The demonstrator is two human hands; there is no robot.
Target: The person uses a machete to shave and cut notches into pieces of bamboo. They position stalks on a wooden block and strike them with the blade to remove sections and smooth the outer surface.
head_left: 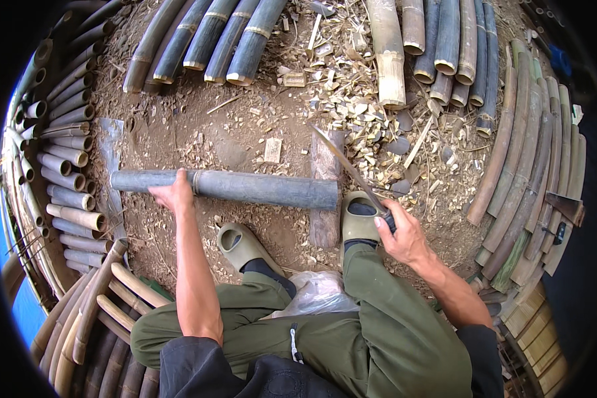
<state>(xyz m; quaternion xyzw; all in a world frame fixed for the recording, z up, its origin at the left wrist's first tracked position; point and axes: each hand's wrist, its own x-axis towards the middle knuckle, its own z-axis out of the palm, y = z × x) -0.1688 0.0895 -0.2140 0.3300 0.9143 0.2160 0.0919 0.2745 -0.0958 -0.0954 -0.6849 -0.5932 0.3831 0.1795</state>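
Fingers of the right hand are closed round the handle of a long knife, while the left hand clasps a dark bamboo tube near its left end. The tube lies crosswise on the ground in front of the worker's shoes, its right end over a wooden block. Work on this piece appears to be at an early stage: it looks whole and round, with no split visible, so any cutting seems still to be done. Pale chips strewn beyond the block suggest plenty of chopping already finished, though which of the bamboo lengths stacked at upper right are done cannot be told.
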